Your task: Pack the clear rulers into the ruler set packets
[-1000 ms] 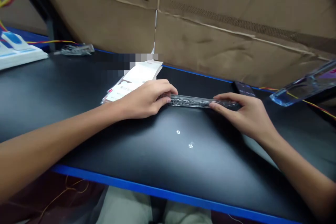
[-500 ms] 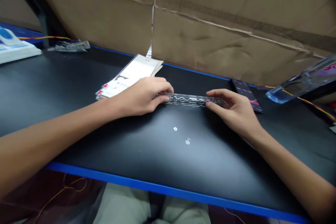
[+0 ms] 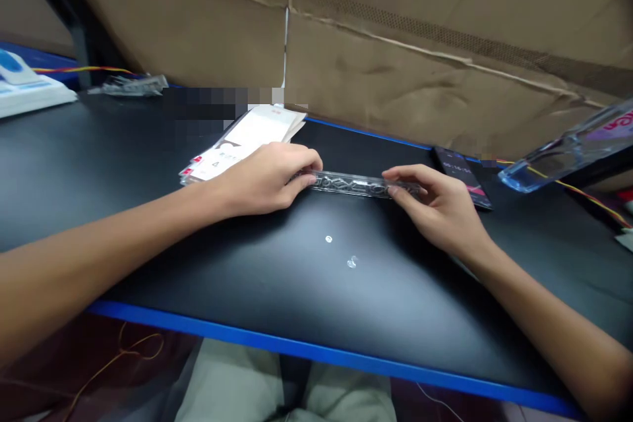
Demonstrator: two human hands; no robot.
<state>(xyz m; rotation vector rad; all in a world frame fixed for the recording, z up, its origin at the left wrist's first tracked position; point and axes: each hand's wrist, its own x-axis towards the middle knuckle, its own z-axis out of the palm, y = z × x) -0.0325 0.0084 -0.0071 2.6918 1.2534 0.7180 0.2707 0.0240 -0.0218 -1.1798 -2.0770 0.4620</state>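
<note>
A clear plastic strip (image 3: 352,184), long and narrow with raised or cut shapes along it, is held level between my two hands above the black tabletop. My left hand (image 3: 279,178) pinches its left end between thumb and fingers. At the other end, my right hand (image 3: 440,204) grips it with thumb below and forefinger above. Small clear bits lie nearer to me on the table: one round piece (image 3: 329,239) and a little cluster (image 3: 352,262). Behind my left hand rests a stack of white printed cards (image 3: 262,128) in clear sleeves.
A phone (image 3: 462,178) lies beyond my right hand, with a tilted clear bottle (image 3: 534,168) to its right. Cardboard (image 3: 386,66) walls off the back. Crumpled clear plastic (image 3: 133,85) and a white device (image 3: 37,95) are at the far left. The table's front has a blue edge (image 3: 297,351).
My right forefinger has shifted slightly left along the strip. Both hands keep their hold, and the whole view has moved a little. The small clear bits stay on the table.
</note>
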